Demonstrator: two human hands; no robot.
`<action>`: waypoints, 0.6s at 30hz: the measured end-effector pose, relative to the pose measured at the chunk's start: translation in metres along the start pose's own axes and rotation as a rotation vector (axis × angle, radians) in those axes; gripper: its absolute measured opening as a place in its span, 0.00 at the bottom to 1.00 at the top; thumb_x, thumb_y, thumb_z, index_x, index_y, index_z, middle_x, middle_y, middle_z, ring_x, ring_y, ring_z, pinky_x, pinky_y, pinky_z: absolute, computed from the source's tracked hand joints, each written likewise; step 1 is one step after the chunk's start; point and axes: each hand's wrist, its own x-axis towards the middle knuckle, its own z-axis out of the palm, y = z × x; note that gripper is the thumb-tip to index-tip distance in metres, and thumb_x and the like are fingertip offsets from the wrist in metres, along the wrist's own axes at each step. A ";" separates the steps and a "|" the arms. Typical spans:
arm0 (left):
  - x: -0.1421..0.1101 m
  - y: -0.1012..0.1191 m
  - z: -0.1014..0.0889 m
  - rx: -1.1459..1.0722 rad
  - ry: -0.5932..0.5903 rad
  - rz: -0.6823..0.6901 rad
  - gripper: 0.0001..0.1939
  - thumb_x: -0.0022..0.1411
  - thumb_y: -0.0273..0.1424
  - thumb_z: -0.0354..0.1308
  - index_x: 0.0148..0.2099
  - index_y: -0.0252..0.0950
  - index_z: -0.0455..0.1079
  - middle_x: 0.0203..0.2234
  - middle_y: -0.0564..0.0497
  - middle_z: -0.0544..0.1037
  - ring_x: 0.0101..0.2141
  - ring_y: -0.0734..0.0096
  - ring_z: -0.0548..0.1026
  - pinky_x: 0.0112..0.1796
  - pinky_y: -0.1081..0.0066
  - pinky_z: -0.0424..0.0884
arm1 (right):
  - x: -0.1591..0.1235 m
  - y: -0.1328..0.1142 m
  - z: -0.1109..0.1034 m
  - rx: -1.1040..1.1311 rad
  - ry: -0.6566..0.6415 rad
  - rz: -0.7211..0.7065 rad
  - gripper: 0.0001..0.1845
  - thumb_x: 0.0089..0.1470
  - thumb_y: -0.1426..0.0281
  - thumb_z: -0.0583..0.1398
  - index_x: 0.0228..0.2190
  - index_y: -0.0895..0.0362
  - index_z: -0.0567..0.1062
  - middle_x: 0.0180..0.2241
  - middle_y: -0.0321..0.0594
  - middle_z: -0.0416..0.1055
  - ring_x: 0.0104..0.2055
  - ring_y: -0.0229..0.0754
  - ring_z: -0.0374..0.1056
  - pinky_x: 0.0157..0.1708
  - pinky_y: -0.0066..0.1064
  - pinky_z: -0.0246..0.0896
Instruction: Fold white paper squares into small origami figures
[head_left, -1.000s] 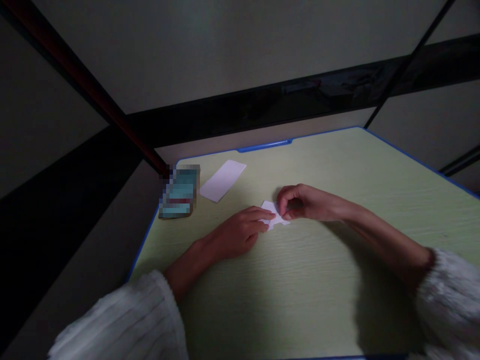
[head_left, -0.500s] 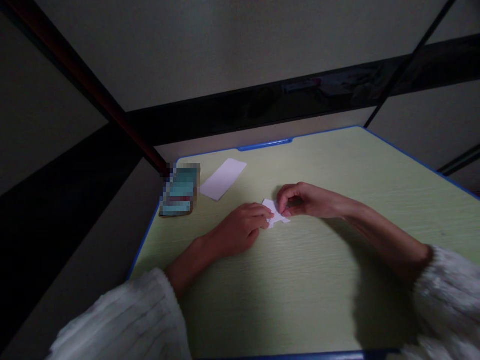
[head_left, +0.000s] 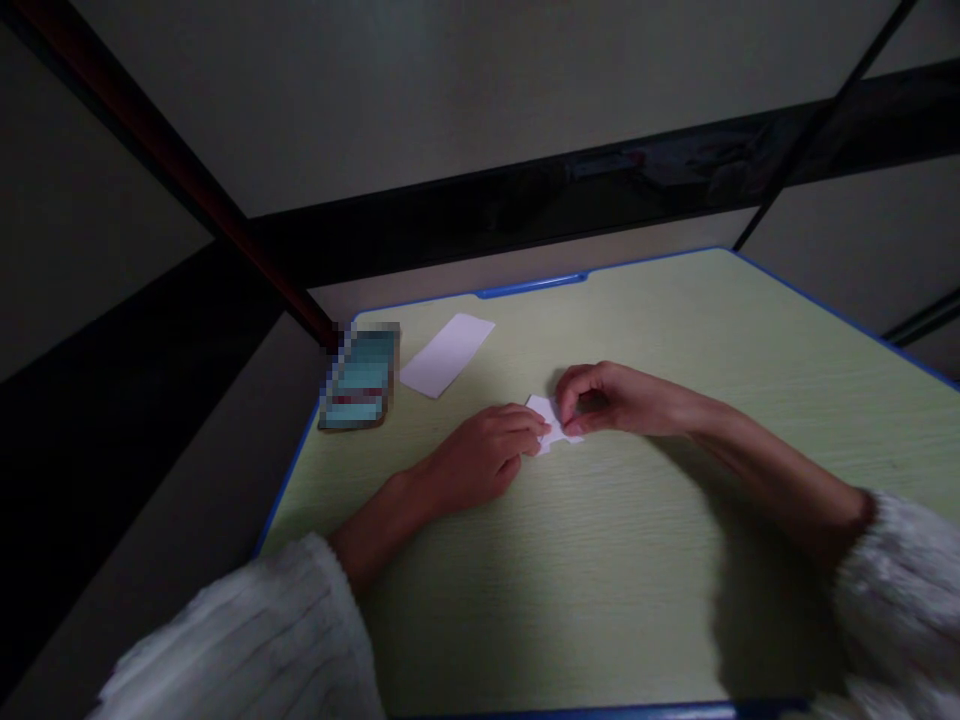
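A small folded piece of white paper (head_left: 553,425) lies on the table between my two hands. My left hand (head_left: 491,455) is closed on its left side, the fingertips pressing over the edge. From the right, my right hand (head_left: 596,398) pinches the paper's right part between thumb and forefinger. Fingers cover both sides, so only the middle and a few pointed corners show. Beyond my left hand lies a flat white sheet of paper (head_left: 448,355), touched by neither hand.
A phone (head_left: 358,380), its screen blurred out, lies at the table's left edge. The pale wood-grain table (head_left: 600,590) has a blue rim and a blue raised strip (head_left: 532,287) along the back. Dark-banded panels (head_left: 480,110) stand right behind it.
The right fingers have shifted very slightly over the folded paper, covering a little more of its right side. The view has tilted a touch; the sheet and phone stay put.
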 end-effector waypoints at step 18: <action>-0.001 0.007 0.001 0.101 -0.014 -0.038 0.21 0.48 0.15 0.42 0.45 0.29 0.64 0.41 0.45 0.72 0.44 0.70 0.67 0.47 0.67 0.63 | -0.003 0.001 0.011 -0.006 0.206 0.076 0.08 0.36 0.74 0.63 0.24 0.63 0.70 0.23 0.35 0.64 0.24 0.34 0.60 0.24 0.26 0.56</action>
